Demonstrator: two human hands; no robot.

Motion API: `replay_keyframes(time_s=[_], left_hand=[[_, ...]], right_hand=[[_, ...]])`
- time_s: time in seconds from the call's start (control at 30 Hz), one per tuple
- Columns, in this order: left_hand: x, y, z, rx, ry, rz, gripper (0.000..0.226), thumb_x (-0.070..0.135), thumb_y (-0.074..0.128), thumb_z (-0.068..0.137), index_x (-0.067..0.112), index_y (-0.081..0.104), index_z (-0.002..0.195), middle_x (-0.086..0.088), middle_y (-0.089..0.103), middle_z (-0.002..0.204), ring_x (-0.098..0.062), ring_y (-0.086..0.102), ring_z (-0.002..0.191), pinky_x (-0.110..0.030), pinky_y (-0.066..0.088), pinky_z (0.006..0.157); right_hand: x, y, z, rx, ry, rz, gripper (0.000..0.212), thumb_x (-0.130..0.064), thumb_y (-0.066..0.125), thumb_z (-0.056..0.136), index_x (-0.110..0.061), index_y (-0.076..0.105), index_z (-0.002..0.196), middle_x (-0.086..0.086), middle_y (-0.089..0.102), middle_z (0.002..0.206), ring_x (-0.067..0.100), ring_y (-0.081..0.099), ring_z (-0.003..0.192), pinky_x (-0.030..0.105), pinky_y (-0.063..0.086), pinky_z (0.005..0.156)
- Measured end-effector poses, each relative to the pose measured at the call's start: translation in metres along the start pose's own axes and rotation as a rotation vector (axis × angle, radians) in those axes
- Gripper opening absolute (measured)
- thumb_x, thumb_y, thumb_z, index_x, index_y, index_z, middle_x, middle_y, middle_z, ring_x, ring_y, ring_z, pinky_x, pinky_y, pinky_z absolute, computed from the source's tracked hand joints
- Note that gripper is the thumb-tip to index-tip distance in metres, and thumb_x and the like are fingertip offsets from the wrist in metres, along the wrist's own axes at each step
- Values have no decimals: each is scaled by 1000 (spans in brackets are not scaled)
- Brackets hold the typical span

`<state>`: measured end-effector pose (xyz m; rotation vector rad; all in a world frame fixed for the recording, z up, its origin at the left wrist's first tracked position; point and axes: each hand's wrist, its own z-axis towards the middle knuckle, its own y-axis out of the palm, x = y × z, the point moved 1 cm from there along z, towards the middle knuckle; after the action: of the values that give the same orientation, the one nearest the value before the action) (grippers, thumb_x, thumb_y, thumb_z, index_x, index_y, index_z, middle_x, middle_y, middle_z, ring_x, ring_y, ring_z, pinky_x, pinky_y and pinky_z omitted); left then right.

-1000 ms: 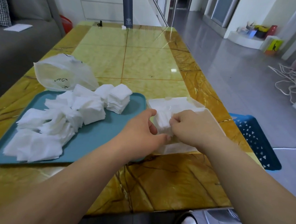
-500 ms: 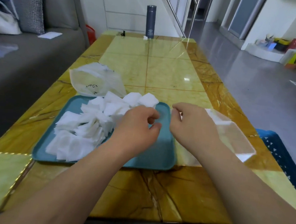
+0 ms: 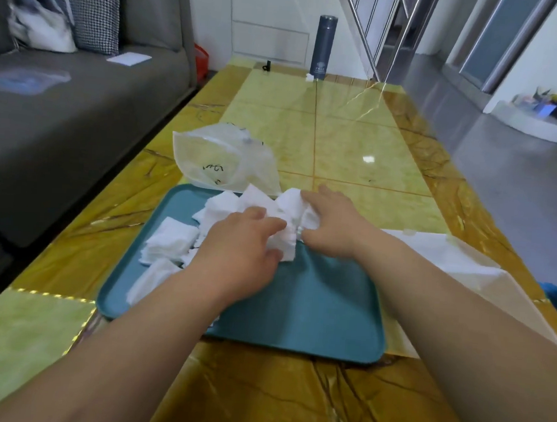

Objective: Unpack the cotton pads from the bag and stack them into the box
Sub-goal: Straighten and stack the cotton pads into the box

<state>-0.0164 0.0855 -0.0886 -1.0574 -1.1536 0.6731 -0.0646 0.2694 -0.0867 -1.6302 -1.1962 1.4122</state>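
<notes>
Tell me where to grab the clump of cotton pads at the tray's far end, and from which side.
Take the clump of cotton pads by its two opposite side edges, squeezing inward from left and right, as the left hand and right hand do. The pads are soft, loose squares lying on the tray, so pressing the sides probably keeps them together.

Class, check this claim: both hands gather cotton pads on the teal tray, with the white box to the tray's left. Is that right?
No. The head view shows the white box to the right of the teal tray, not its left. The left hand and right hand do gather cotton pads on that tray.
</notes>
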Motion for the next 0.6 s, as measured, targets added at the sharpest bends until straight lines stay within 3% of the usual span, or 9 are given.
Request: replay_keyframes(time_s=[0.13,0.23,0.33,0.43,0.53,0.6], left_hand=[[1,2,0,-1,29,2,44,34,63,91,32,61,135,1,57,136,-28,55,123,-41,44,105],[5,3,-3,-4,67,24,39,35,64,87,30,65,126,0,62,126,-27,56,118,-42,46,101],[12,0,-10,-28,109,51,46,48,60,77,27,69,117,1,64,120,-27,57,117,-43,48,97],[19,-4,-18,-2,134,57,55,54,57,72,29,72,118,1,65,123,-28,59,117,-43,49,100],[27,-7,-27,74,162,44,44,44,60,72,24,77,108,-5,69,115,-32,63,112,-42,49,99],[34,-9,-32,126,176,8,35,32,64,76,20,78,106,-7,68,122,-33,61,115,-41,49,100]], right_hand=[[5,9,-15,35,22,46,75,-42,62,92,-28,31,158,8,36,160,32,37,147,44,37,116],[7,7,-43,13,56,4,71,-48,63,88,-27,37,150,9,40,153,31,43,140,46,44,109],[11,4,-70,-27,86,-23,54,-51,68,75,-28,46,119,10,51,135,26,56,113,43,52,91],[11,0,-97,-48,86,-45,77,-47,73,81,-23,40,146,7,48,142,26,53,124,38,49,96],[11,-3,-115,-6,110,11,75,-38,73,86,-24,38,152,5,51,144,26,54,127,36,49,102],[14,-1,-121,26,123,86,74,-26,69,87,-28,37,154,1,57,142,23,59,122,32,51,97]])
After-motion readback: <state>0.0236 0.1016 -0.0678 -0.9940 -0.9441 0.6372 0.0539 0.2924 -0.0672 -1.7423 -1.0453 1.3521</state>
